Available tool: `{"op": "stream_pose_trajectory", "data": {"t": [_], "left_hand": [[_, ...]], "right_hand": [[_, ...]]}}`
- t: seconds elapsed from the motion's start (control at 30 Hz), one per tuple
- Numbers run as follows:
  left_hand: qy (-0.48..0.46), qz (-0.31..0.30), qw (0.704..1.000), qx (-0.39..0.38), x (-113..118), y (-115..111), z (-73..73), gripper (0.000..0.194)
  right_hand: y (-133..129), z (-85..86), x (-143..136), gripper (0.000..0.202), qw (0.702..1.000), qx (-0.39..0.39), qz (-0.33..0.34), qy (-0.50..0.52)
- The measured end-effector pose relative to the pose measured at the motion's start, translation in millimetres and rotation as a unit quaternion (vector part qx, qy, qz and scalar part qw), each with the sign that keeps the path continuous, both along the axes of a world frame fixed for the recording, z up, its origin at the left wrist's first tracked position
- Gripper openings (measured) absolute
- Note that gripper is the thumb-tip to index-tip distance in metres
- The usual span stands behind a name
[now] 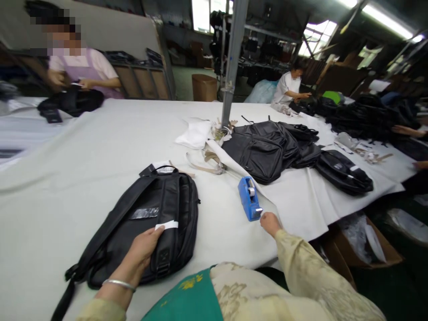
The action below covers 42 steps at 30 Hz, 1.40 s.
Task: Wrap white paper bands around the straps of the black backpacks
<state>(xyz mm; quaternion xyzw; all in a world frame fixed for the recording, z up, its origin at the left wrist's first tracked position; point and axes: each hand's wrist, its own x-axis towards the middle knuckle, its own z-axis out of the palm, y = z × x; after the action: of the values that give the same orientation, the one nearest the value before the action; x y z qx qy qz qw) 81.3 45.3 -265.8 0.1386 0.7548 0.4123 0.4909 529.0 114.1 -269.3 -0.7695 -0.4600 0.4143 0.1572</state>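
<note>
A black backpack (133,243) lies on the table with its shoulder straps facing up. Round one strap (169,203) runs a white paper strip (171,225). My left hand (143,249) grips the strip's left end with the thumb on top; its other fingers are mostly hidden. To the right of the backpack stands a blue tape dispenser (248,200) with a roll in it. At its cutting end, my right hand (270,223) is closed in a pinch on the end of the tape (261,213).
Several black bags (259,151) lie beyond the dispenser, near a metal post (233,67). A smaller black bag (344,171) is at the right. Co-workers sit at the far left (87,67) and far right (289,89). An open carton (377,249) is below the table's right edge.
</note>
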Motion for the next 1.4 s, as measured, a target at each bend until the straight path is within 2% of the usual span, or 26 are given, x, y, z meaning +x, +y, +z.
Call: {"op": "stream_pose_trajectory", "data": {"t": [0.1,0.17,0.23,0.37,0.43,0.5,0.67,0.8,0.97,1.03,1.1,1.2,1.3,1.4], "left_hand": [[0.028,-0.047,0.998,0.028,0,-6,0.8,0.027],[0.048,-0.06,0.995,0.058,2,-9,3.6,0.03],[0.068,-0.066,0.993,0.073,4,-11,8.0,0.032],[0.115,-0.085,0.986,0.085,10,-14,19.4,0.033],[0.129,-0.096,0.983,0.093,12,-15,24.3,0.032],[0.133,-0.102,0.981,0.101,12,-15,26.9,0.032],[0.144,-0.109,0.977,0.111,12,-15,21.3,0.034],[0.163,-0.117,0.972,0.124,13,-15,14.2,0.031],[0.139,-0.114,0.976,0.125,13,-16,15.1,0.03],[0.071,-0.092,0.985,0.129,12,-17,16.2,0.032],[-0.033,-0.055,0.989,0.132,12,-17,16.2,0.035],[-0.183,-0.004,0.973,0.137,10,-17,14.8,0.038],[-0.282,0.02,0.949,0.141,9,-18,13.5,0.034],[-0.329,0.025,0.935,0.131,12,-17,13.1,0.03]], "right_hand": [[-3,11.0,-36,0.011,0.988,-0.03,0.136,0.074],[-2,20.3,-79,0.01,0.956,-0.034,0.235,0.171],[3,30.9,-132,0.013,0.919,-0.02,0.306,0.246],[17,45.0,-232,0.013,0.889,0.003,0.365,0.278],[21,43.0,-265,0.013,0.888,-0.003,0.381,0.259],[23,35.8,-284,0.015,0.893,-0.011,0.388,0.229],[22,18.7,-293,0.02,0.916,-0.029,0.36,0.174],[24,20.2,-293,0.027,0.925,-0.084,0.339,0.151],[27,21.8,-290,0.037,0.92,-0.167,0.311,0.171],[26,19.0,-287,0.04,0.904,-0.206,0.287,0.241],[24,15.4,-284,0.044,0.873,-0.226,0.264,0.342],[24,10.8,-279,0.044,0.822,-0.2,0.265,0.462],[26,8.3,-277,0.039,0.796,-0.17,0.291,0.502],[26,6.1,-280,0.033,0.793,-0.15,0.313,0.501]]}}
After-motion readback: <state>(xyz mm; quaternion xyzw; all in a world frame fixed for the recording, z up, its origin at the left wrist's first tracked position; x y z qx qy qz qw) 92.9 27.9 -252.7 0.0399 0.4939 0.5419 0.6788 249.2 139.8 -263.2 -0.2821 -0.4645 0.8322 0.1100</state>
